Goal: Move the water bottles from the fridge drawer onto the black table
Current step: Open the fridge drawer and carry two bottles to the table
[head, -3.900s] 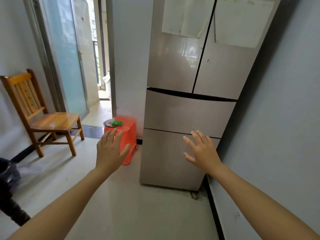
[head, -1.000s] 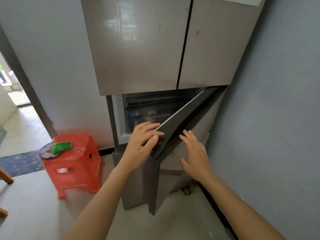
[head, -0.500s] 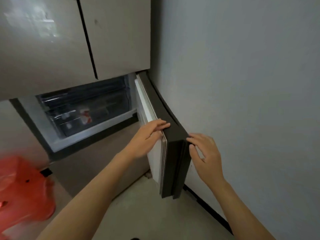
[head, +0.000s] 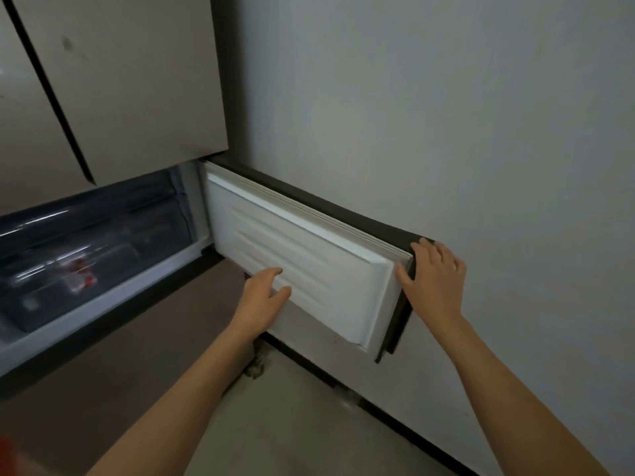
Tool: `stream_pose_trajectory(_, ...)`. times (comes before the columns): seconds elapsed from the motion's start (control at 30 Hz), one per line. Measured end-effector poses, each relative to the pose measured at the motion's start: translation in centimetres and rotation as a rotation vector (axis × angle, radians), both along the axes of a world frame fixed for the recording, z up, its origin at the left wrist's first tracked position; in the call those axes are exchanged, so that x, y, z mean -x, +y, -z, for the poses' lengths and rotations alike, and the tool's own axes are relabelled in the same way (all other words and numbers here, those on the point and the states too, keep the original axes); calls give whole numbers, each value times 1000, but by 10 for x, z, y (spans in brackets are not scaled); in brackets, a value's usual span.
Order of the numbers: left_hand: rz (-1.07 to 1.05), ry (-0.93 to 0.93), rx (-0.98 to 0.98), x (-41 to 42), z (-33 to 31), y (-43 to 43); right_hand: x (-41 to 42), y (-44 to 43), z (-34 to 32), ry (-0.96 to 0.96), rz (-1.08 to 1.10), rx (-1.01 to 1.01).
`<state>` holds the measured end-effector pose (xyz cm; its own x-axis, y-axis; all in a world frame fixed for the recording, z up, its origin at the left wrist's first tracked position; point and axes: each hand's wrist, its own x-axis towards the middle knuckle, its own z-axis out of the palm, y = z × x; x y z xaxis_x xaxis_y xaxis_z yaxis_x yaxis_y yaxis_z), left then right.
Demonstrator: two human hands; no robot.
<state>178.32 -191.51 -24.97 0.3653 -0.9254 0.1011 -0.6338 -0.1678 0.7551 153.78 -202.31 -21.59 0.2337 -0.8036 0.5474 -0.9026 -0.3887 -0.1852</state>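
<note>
The fridge's middle door (head: 309, 266) stands swung wide to the right, its white inner liner facing me and its dark outer face close to the wall. My left hand (head: 264, 293) lies flat on the liner with fingers apart. My right hand (head: 433, 280) grips the door's free edge, thumb on the liner side and fingers over the dark rim. Inside the open compartment sits a clear drawer (head: 103, 228). Through its front I see blurred water bottles with red labels (head: 77, 274). The black table is out of view.
A grey wall (head: 429, 132) runs along the right, just behind the open door. The closed upper fridge doors (head: 120, 80) hang above, and the closed bottom drawer front (head: 120, 355) sits below. A sliver of red stool (head: 5, 455) shows at the bottom left.
The door has swung from half open to wide open toward the wall. My left hand slid from the door's edge onto the liner. The view turned right, so the stool is nearly gone.
</note>
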Motion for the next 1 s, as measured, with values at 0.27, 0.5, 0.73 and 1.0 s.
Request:
stream_pose_trajectory(0.27, -80, 58, 13, -50, 3, -33, 3, -70, -10, 231, 189, -114)
stream_pose_trajectory(0.5, -65, 56, 6, -63, 5, -59, 3, -104, -25, 425, 292, -262)
stream_pose_trajectory(0.73, -64, 96, 57, -87, 4, -71, -37, -96, -32, 364, 292, -304)
stream_pose_trajectory(1.0, -197, 274, 44, -139, 19, -52, -185, -56, -5, 365, -225, -253)
